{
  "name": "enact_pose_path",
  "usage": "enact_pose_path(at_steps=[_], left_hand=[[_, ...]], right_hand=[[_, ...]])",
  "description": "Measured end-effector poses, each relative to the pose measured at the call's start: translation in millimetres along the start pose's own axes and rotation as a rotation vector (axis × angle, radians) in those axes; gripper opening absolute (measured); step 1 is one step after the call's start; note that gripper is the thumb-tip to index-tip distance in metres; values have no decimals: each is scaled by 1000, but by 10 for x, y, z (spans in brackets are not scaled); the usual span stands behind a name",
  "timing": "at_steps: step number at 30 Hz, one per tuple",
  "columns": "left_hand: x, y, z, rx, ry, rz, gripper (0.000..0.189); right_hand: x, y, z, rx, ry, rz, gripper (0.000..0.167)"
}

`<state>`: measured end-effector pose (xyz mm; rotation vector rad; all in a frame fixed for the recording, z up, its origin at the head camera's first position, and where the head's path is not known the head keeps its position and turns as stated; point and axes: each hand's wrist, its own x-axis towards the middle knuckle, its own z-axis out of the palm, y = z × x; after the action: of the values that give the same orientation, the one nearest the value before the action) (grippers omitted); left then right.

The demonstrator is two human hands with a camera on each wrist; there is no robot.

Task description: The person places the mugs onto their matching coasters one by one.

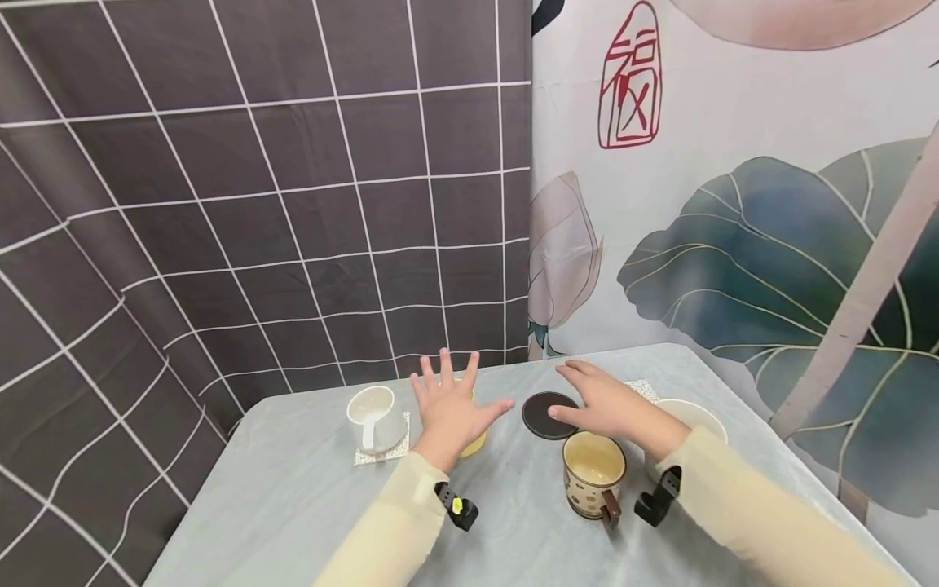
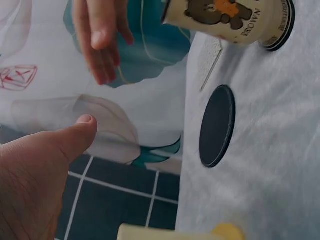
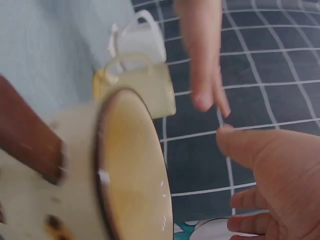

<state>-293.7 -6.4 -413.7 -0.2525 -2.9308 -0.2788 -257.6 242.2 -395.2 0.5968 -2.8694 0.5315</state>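
My left hand is raised with its fingers spread and holds nothing. Mostly hidden beneath it is a pale yellow mug, whose handle shows in the right wrist view. My right hand hovers, fingers extended and grasping nothing, near a round black coaster on the table. Just below that hand stands a cream mug with a dark rim, a brown handle and a bear print. Both hands appear apart from the mugs.
A white mug stands on a speckled square coaster at the left. Partly behind my right forearm is a white round-rimmed vessel, with another speckled coaster nearby. A pale cloth covers the table; hanging fabric backs it.
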Motion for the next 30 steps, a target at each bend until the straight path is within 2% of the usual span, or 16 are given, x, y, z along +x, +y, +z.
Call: enact_pose_path(at_steps=[5,11,14,17,20,23,26,30], left_hand=[[0,183,149,35,27,51,99],[-83,402,371,134,27,96,91],[-135,480,496,112,22,126,86],[-168,539,650,83,9,184,77],[-198,581,792,57,-12,244,66],[-227,609,889,39,-49,263,61],[-246,620,955,-6,-74,242,62],[-243,609,1034,-99,-111,180,67]], right_hand=[[-268,-54,2,17,152,-7,61],[-570,-83,156,65,346,-20,54],[-688,-73,258,75,472,-40,49],[-781,-51,362,86,562,-52,39],[-861,-17,477,118,629,-34,33],[-941,-7,583,156,686,11,35],[-1018,-28,668,211,711,59,36],[-1115,-46,771,234,676,127,36]])
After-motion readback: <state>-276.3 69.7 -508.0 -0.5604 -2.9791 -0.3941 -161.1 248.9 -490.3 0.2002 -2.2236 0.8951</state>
